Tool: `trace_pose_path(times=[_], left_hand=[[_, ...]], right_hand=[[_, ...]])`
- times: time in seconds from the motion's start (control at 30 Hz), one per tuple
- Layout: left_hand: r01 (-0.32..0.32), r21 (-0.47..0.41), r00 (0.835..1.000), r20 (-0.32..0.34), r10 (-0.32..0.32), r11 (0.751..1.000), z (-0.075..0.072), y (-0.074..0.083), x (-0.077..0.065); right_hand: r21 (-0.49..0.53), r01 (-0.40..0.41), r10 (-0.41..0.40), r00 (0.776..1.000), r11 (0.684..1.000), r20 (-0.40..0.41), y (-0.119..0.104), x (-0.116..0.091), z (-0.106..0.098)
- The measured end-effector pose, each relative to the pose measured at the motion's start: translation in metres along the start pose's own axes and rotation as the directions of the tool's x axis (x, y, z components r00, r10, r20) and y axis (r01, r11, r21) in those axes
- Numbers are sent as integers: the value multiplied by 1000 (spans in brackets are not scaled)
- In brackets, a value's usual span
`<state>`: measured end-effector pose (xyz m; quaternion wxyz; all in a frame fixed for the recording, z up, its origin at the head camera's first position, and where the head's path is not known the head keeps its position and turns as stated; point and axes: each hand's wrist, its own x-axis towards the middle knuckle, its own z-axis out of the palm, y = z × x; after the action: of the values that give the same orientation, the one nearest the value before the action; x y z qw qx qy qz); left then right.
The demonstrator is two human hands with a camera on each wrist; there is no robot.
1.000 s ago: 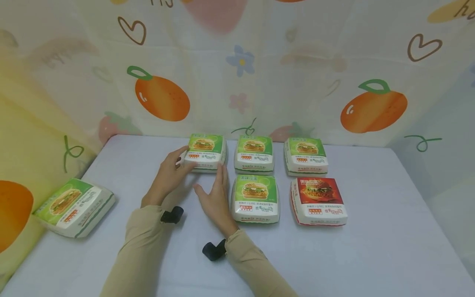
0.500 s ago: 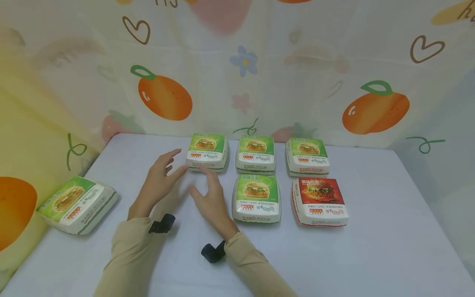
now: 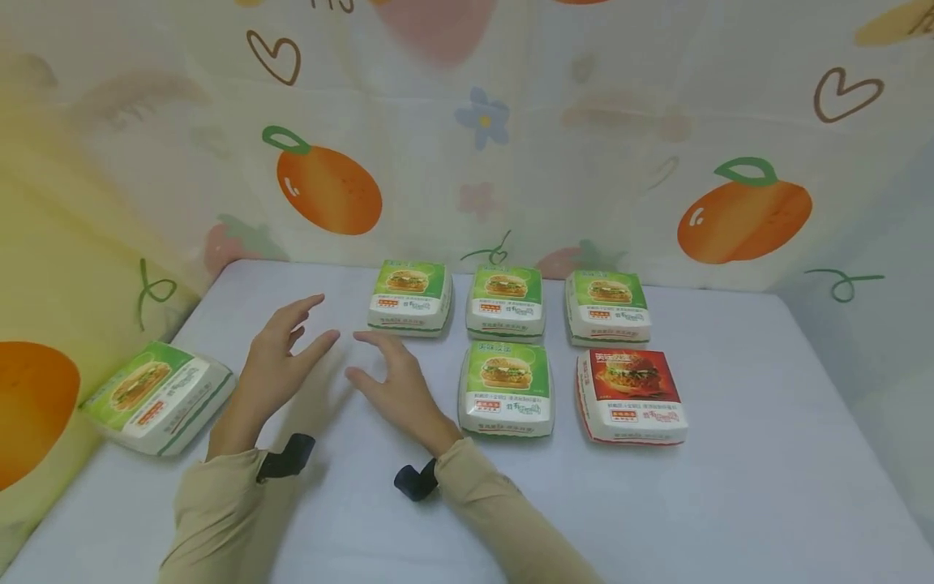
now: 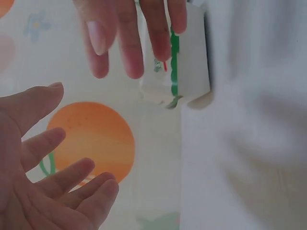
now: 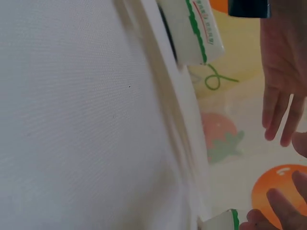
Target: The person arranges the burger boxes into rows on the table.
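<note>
My left hand (image 3: 280, 365) hovers over the left half of the table with fingers apart and nothing in them. Facing it, my right hand (image 3: 397, 389) also holds nothing, its thumb and fingers spread. Just beyond the right hand lies a green-and-white burger box (image 3: 411, 300), leftmost of the back row. Its white side (image 4: 192, 72) appears behind the right-hand fingers (image 4: 127, 48) in the left wrist view. Left of my left hand, another green burger box (image 3: 156, 397) lies at an angle by the table's left edge; the right wrist view catches its end (image 5: 184, 33).
Two more green burger boxes (image 3: 505, 304) (image 3: 608, 308) continue the back row. In front of them sit a green burger box (image 3: 506, 389) and a red one (image 3: 631, 397). A fruit-print curtain (image 3: 569, 162) borders the white table (image 3: 751, 487) at the back and sides.
Both hands have come off the back-left burger box. The left hand has moved left and nearer; the right hand has shifted left. The boxes keep their places, with a slight camera shift.
</note>
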<state>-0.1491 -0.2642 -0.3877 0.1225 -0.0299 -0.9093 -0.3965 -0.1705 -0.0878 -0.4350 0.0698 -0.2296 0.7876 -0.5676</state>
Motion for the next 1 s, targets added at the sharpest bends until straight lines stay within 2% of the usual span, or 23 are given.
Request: trace_pose_path(times=[0.27, 0.5, 0.7, 0.8, 0.9, 1.0], left_hand=[[20, 0, 998, -66, -20, 1000, -26, 4, -15], [87, 17, 990, -110, -84, 996, -48, -8, -32], [86, 43, 983, -166, -78, 995, -61, -18, -44], [90, 57, 971, -229, -75, 994, -66, -23, -49], [139, 63, 952, -284, -116, 988, -72, -27, -56], [207, 67, 935, -308, -178, 976, -80, -30, -62]], right_hand=[[-43, 38, -31, 990, 998, 139, -9, 11, 11], [-57, 79, -64, 973, 995, 221, -11, 16, 24], [-67, 113, -92, 960, 991, 265, -14, 19, 35], [-83, 112, -85, 957, 990, 278, -14, 20, 37], [-89, 115, -84, 952, 989, 296, -14, 22, 40], [-82, 128, -96, 946, 988, 311, -15, 24, 44]])
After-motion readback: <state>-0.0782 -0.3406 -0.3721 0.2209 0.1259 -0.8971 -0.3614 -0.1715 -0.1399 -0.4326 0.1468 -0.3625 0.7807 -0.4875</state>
